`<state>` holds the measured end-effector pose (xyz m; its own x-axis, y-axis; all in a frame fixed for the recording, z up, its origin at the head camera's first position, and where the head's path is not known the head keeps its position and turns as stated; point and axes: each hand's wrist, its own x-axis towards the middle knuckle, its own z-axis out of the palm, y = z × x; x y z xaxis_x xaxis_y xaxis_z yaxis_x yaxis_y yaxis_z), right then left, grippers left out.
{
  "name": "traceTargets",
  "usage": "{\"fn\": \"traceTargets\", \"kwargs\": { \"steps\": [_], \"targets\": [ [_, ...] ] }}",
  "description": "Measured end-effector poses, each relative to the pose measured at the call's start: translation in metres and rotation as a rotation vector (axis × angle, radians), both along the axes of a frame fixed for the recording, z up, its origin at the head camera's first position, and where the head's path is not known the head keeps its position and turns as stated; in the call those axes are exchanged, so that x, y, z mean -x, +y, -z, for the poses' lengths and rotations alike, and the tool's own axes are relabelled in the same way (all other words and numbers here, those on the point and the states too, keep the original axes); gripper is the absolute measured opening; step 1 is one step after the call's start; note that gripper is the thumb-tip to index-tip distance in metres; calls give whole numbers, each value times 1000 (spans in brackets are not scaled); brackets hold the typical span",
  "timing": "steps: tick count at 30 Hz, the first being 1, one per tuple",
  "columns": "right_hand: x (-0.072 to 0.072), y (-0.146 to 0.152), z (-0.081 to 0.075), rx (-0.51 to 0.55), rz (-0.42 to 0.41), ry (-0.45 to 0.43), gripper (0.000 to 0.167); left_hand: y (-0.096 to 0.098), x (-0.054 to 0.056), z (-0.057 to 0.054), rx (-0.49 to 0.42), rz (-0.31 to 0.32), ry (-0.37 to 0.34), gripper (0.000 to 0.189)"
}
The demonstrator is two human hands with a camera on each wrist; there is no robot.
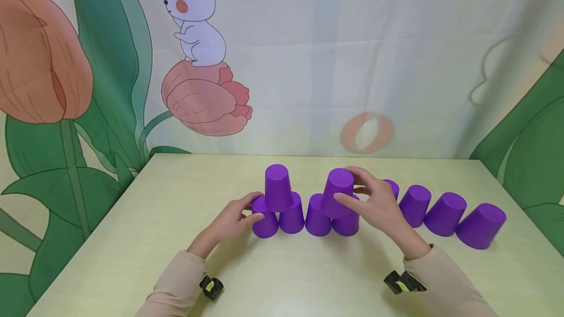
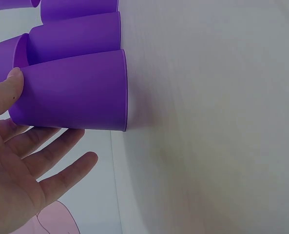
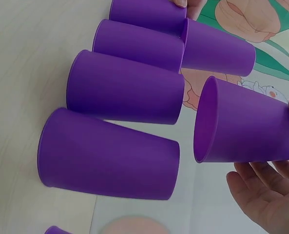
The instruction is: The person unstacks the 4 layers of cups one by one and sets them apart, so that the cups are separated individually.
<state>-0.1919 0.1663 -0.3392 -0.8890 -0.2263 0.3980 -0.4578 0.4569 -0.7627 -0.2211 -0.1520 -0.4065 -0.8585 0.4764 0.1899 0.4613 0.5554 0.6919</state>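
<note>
In right hand [image 1: 379, 205], tapered purple cup [image 3: 251, 126]

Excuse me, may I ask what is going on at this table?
A person's right hand holds a purple cup, mouth down, just above two standing cups. The left hand holds the leftmost cup; an upper cup already rests across it and its neighbouring cup. Four more cups stand in a row to the right.

Indoor playroom-like setting, rabbit-and-tulip backdrop [image 1: 291, 57], pale table [image 1: 291, 275]
</note>
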Motion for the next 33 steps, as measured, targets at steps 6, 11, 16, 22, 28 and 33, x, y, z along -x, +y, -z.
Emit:
{"fn": "traceTargets", "kwargs": {
  "steps": [6, 11, 16, 22, 28, 33],
  "targets": [
    [-4, 8, 2, -27, 29, 19, 48, 0, 0, 1, 0, 0, 4, 43],
    [-7, 14, 2, -62, 68, 18, 50, 0, 0, 1, -4, -4, 1, 43],
    [-11, 20, 3, -65, 96, 7, 52, 0, 0, 1, -4, -5, 1, 44],
    [-15, 27, 4, -60, 109, 12, 51, 0, -1, 0, -5, -2, 3, 44],
    [-18, 32, 7, -59, 116, -1, 52, 1, -1, -1, -7, -1, -4, 44],
    [-20, 36, 9, -78, 141, -15, 54, 1, -1, -1, -6, 0, -9, 44]
  ]
}}
